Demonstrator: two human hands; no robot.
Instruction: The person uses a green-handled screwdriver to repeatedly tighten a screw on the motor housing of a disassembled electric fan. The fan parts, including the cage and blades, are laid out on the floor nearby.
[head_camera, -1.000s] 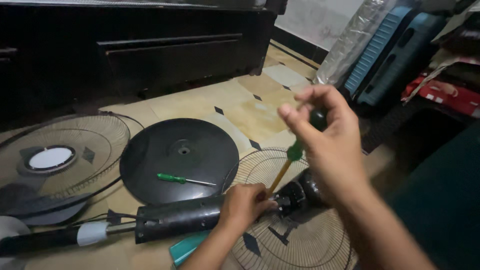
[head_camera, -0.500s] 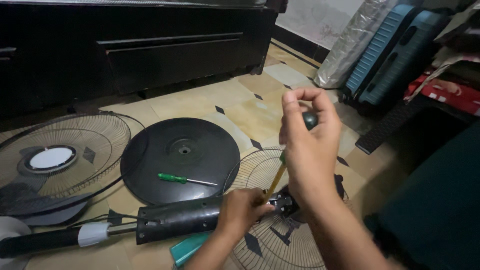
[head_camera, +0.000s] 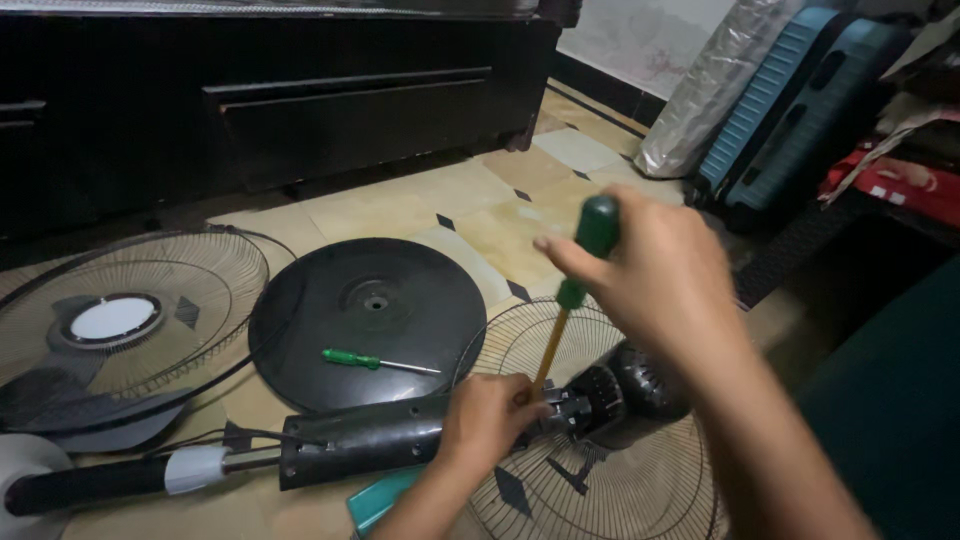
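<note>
My right hand (head_camera: 660, 275) grips the green handle of a long screwdriver (head_camera: 578, 290) with a yellow shaft, held nearly upright. Its tip meets the black fan motor (head_camera: 620, 388), which lies on a wire fan guard (head_camera: 600, 490). My left hand (head_camera: 488, 418) clasps the motor housing where it joins the black fan pole (head_camera: 350, 445). A small green-handled screwdriver (head_camera: 372, 361) lies loose on the round black fan base (head_camera: 365, 315).
A second wire guard with a white centre cap (head_camera: 120, 320) lies at the left on the tiled floor. A dark cabinet (head_camera: 300, 110) runs along the back. Blue suitcases (head_camera: 800, 110) and a foil-wrapped bundle (head_camera: 700, 90) stand at the right. A teal piece (head_camera: 375, 500) sticks out below the pole.
My right hand has turned on the screwdriver handle and shifted slightly, while the shaft stays on the motor. My left hand keeps its hold.
</note>
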